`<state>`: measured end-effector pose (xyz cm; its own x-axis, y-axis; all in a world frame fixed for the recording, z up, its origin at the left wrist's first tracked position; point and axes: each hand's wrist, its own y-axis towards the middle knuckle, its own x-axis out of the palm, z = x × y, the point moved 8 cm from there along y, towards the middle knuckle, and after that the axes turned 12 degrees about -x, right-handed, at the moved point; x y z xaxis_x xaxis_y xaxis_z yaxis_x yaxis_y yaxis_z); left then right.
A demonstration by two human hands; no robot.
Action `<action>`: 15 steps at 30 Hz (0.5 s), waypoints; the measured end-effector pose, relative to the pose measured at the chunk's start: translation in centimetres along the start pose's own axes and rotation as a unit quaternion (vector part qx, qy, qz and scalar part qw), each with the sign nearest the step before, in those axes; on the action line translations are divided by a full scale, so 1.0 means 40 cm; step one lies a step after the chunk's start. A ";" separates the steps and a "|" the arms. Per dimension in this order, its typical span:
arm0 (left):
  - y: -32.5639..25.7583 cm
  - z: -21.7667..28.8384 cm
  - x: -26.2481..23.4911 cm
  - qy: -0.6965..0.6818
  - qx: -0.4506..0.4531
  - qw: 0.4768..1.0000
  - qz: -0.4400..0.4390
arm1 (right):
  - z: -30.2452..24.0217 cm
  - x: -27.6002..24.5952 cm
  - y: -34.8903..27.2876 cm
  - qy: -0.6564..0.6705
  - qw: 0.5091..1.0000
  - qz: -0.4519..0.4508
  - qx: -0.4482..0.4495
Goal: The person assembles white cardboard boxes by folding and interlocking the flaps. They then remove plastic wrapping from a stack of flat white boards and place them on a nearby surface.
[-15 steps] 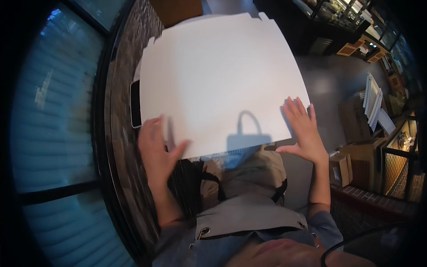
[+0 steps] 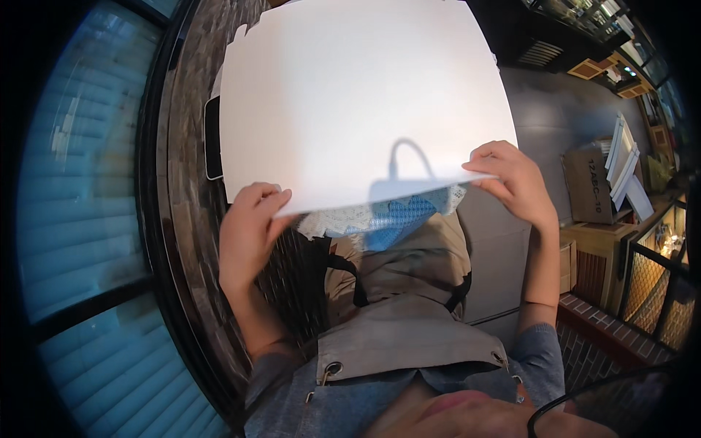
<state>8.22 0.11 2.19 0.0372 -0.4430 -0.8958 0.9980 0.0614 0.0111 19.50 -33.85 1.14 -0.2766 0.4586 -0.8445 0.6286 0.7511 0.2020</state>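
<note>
A large white sheet of card [image 2: 350, 95] with small notched tabs on its edges covers most of the table in front of me. My left hand [image 2: 244, 233] pinches its near left corner between thumb and fingers. At the near right corner my right hand [image 2: 515, 186] grips the edge the same way. Between the hands the near edge is raised a little and bows. Below it hangs a white lace border [image 2: 328, 223] and a blue patterned cloth [image 2: 398, 226]. A dark shadow with a loop falls across the card.
A dark phone or tablet with a pale rim [image 2: 212, 139] lies by the card's left edge. Blue slatted windows [image 2: 80, 197] run along the left. To the right stand a cardboard box [image 2: 588, 186], white folded panels [image 2: 622, 160] and a lit mesh-sided cabinet [image 2: 661, 263].
Both hands have gone from spread fingers to gripping the card's near corners. The near edge has risen and moved away from me, uncovering more of the lace and blue cloth.
</note>
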 end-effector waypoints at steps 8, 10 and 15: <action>0.176 -0.033 -0.005 0.095 -0.208 0.973 0.000 | 0.098 0.009 0.136 -0.190 0.976 0.026 0.102; 0.158 0.034 -0.006 0.198 -0.043 0.967 0.157 | 0.039 0.016 0.125 -0.282 0.952 0.113 -0.036; 0.130 0.053 0.127 0.117 0.036 0.990 0.066 | 0.038 0.098 0.108 -0.132 0.989 0.041 -0.059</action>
<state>13.72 -3.72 -1.35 0.1638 -0.2161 -0.9625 0.9865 0.0385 0.1592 22.23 -29.53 -2.03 -0.0184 0.3925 -0.9196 0.5479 0.7733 0.3191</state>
